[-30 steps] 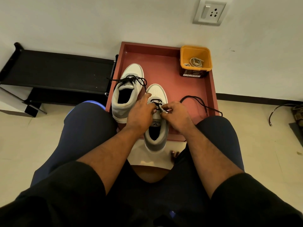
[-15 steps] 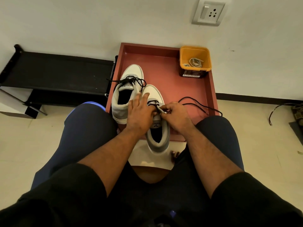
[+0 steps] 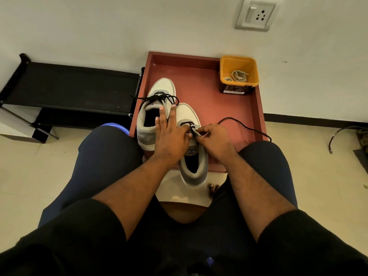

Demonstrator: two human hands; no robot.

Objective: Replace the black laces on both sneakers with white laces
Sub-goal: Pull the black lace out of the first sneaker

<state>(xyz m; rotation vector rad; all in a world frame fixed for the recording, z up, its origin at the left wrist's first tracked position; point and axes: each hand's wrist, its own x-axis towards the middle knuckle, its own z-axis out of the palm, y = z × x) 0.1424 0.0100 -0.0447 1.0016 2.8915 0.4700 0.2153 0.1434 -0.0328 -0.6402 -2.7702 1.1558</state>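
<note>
Left hand (image 3: 171, 134) flat on sneaker (image 3: 191, 124) | right hand (image 3: 216, 139) pinches black lace (image 3: 245, 125) | eyelets hidden

Not much to read here tbh. The tongue of the near sneaker (image 3: 192, 152) has a small dark logo with some lettering next to it, but it's upside down from this angle and half tucked between the hands, so I can't spell it out. The far sneaker (image 3: 157, 108) has a bit of print on its tongue too, way too small to make out. The yellow tub (image 3: 239, 76) has a dark label on its front wall with white lines of text, just a blur. No numbers or signs I can read anywhere.
</note>
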